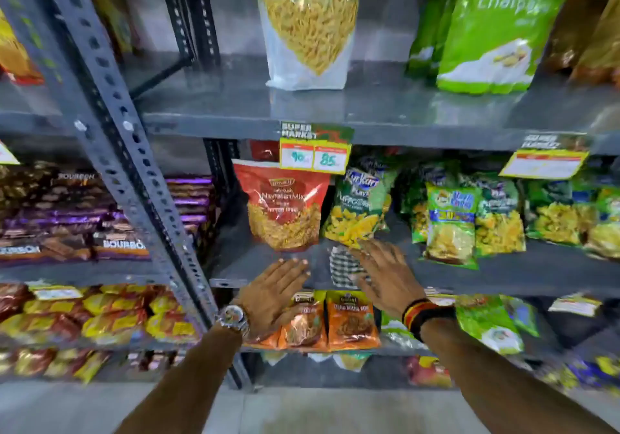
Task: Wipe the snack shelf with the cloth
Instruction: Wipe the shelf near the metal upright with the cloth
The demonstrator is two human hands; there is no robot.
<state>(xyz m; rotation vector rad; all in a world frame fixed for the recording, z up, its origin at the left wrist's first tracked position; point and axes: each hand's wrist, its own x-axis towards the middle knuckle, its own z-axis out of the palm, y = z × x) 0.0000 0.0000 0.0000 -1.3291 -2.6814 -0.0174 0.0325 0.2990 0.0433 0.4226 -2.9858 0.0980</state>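
A black-and-white checked cloth (pixel 342 265) lies flat on the grey metal snack shelf (pixel 503 275), near its front edge. My right hand (pixel 382 275) rests over the cloth's right part with fingers spread; it is blurred, and its fingertips reach a green puffcorn bag (pixel 359 208). My left hand (pixel 275 292), with a watch at the wrist, is flat with fingers extended at the shelf's front edge, left of the cloth and just below a red Navratan Mix bag (pixel 281 205). It holds nothing.
More green snack bags (pixel 449 225) fill the shelf to the right. A price tag (pixel 315 150) hangs from the shelf above. Orange packets (pixel 349 319) stand on the shelf below. A slotted grey upright (pixel 134 171) rises at the left, with biscuit packs (pixel 67 218) beyond.
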